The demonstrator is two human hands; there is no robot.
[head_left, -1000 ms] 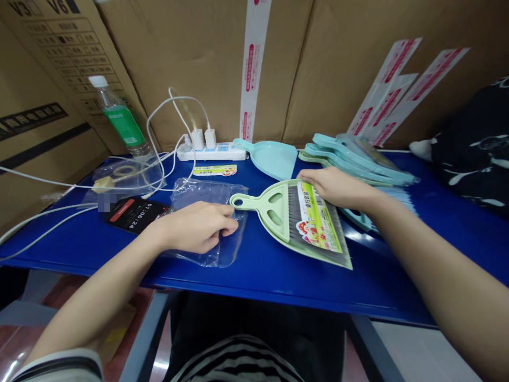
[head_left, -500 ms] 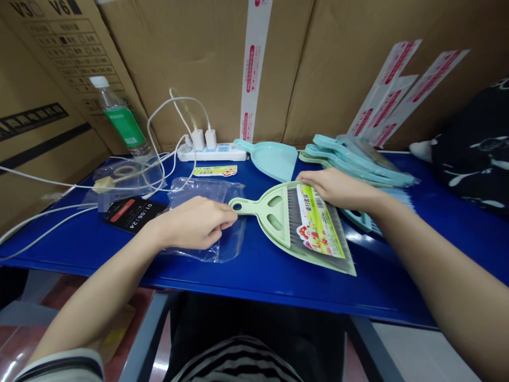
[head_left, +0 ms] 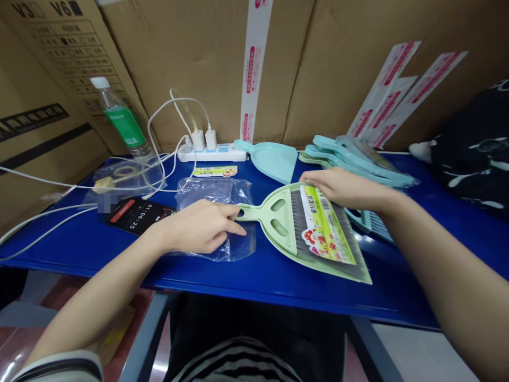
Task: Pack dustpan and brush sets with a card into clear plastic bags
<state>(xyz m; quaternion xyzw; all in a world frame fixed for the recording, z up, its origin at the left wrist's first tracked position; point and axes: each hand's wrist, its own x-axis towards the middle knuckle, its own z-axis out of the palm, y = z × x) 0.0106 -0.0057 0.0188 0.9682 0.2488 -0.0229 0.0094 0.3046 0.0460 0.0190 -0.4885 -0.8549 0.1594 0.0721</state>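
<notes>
A pale green dustpan (head_left: 278, 217) with a grey brush and a printed label card (head_left: 324, 225) lies on the blue table (head_left: 258, 276). My right hand (head_left: 342, 188) grips its far edge, fingers curled over the card's top. My left hand (head_left: 201, 225) rests on a clear plastic bag (head_left: 217, 193), pinching the bag's opening beside the dustpan's handle tip (head_left: 244, 212). The handle end sits at the bag's mouth.
A stack of light blue and green dustpans (head_left: 358, 154) lies behind my right hand, and a single blue dustpan (head_left: 272, 156) near a white power strip (head_left: 210, 154). A phone (head_left: 137, 215), cables, a water bottle (head_left: 121, 119) and cardboard boxes stand at left and behind.
The dustpan has shifted slightly right and toward me. My left hand has pulled the bag's opening rightward to the handle tip.
</notes>
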